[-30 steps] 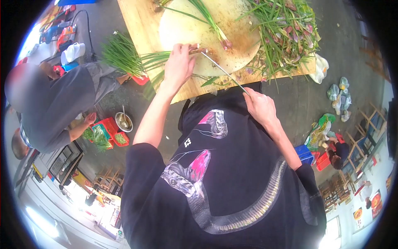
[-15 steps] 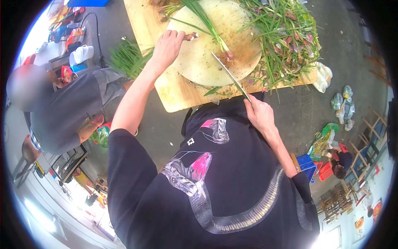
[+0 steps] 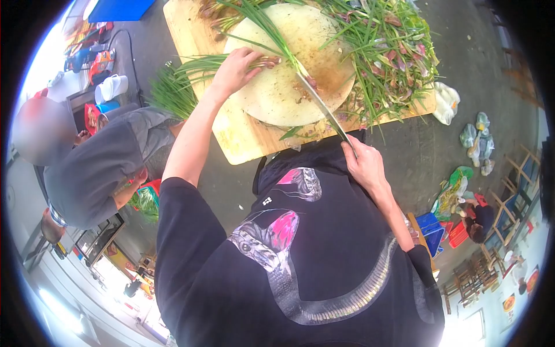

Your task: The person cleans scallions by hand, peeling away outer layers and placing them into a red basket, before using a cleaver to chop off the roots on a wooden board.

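My left hand (image 3: 236,70) is closed around a bunch of spring onions (image 3: 202,65), its reddish bulb ends over the left part of a round chopping board (image 3: 266,104). My right hand (image 3: 365,163) grips the handle of a long knife (image 3: 325,110) at the board's near edge. The blade points up and left, its tip at the lower stalk of a separate spring onion (image 3: 270,30) lying on the board. A heap of trimmed leaves and purplish skins (image 3: 393,55) covers the board's right side.
Under the round board is a wooden board (image 3: 240,141). More green stalks (image 3: 170,89) are beyond its left edge. A person in grey (image 3: 95,168) bends at the left. Plastic bags (image 3: 478,141), a blue crate (image 3: 429,230) and another person (image 3: 481,220) are at the right.
The bunch in my left hand now shows its long green leaves stretching left. The knife tip has come up against the separate onion's stalk. The boards appear shifted slightly left and down.
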